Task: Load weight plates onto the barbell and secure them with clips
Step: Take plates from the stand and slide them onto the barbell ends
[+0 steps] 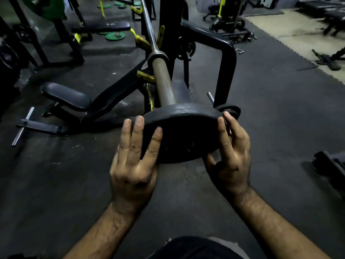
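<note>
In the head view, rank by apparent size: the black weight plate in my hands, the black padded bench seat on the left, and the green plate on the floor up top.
1. Black round weight plate, though nearest the camera.
2. Black padded bench seat.
3. Green round floor plate, farthest away, so true size is unsure.

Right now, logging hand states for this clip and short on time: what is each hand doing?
Left hand: open, straight fingers pressing the black weight plate.
Right hand: fingers and thumb curled round the plate's rim, gripping it.
</note>
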